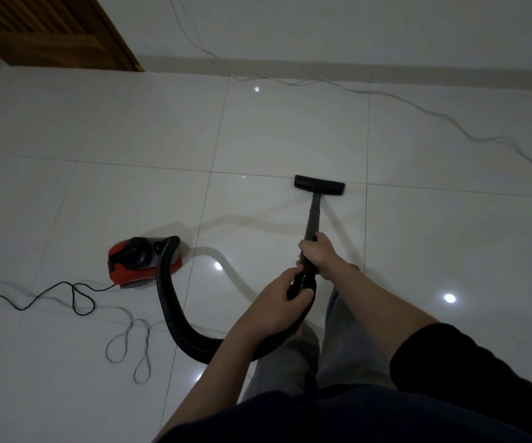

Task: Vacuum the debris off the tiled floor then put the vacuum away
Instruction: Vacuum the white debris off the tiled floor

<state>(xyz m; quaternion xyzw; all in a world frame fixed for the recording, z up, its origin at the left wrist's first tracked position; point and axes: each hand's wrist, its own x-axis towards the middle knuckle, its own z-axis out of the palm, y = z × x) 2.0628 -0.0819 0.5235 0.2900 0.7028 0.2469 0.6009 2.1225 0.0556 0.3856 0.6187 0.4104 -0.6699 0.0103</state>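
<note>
A small red and black vacuum canister [140, 261] sits on the glossy white tiled floor [130, 129] to my left. Its black ribbed hose [175, 318] curves down from the canister and up to my hands. My left hand [277, 303] grips the ribbed hose end. Just ahead of it, my right hand [320, 254] grips the black wand [312, 219]. The flat black floor nozzle [319, 185] rests on the tiles ahead, on a grout line. I cannot make out any debris in this dim view.
The vacuum's black power cord [34, 298] loops across the floor at left, beside a grey looped cable [130, 343]. Another grey cable [434, 107] runs along the far wall base and off right. A brown wooden door [50, 27] stands at the top left.
</note>
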